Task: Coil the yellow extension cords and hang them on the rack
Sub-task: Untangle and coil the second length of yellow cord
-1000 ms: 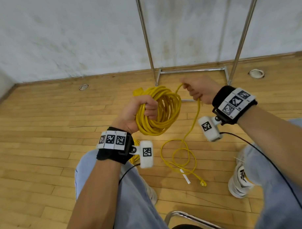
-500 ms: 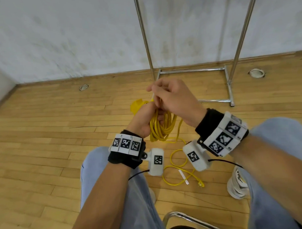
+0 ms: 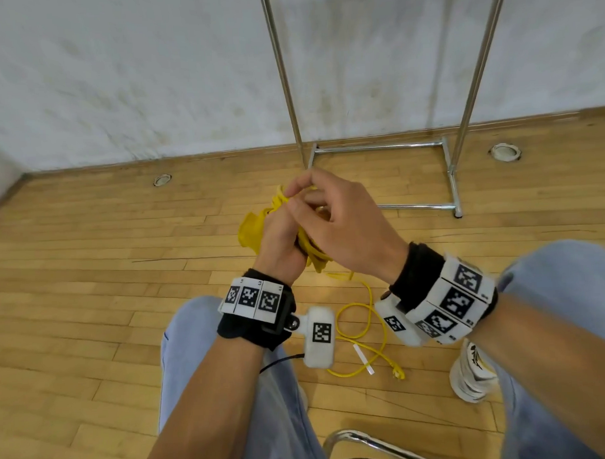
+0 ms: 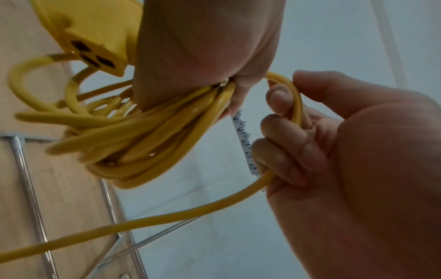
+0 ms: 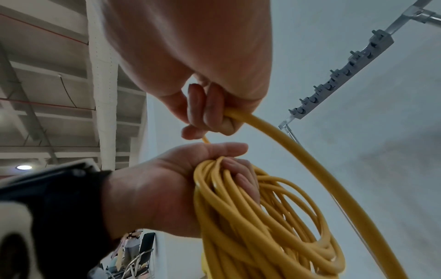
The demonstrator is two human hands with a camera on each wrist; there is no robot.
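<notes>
My left hand point(image 3: 277, 240) grips a thick coil of yellow extension cord point(image 5: 250, 217) point(image 4: 143, 136), its socket block point(image 4: 90, 37) point(image 3: 251, 231) sticking out past the knuckles. My right hand point(image 3: 331, 221) sits right against the left one, its fingers point(image 4: 281, 136) point(image 5: 207, 111) curled round a single strand of the same cord point(image 5: 310, 166) at the top of the coil. The loose tail point(image 3: 366, 326) trails on the floor between my knees, ending in a plug point(image 3: 398, 373). The metal rack point(image 3: 454, 97) stands ahead against the wall; its hook bar point(image 5: 341, 79) shows overhead.
Wooden floor point(image 3: 90, 271) all round, white wall point(image 3: 134, 80) behind the rack. The rack's base frame point(image 3: 452, 176) lies on the floor ahead right. A chair's chrome tube point(image 3: 363, 443) is under me, and my white shoe point(image 3: 470, 374) is beside the cord's tail.
My right hand swung in from the right, laying a strand onto the coil, and now presses close to the left hand. The loose cord on the floor has grown shorter.
</notes>
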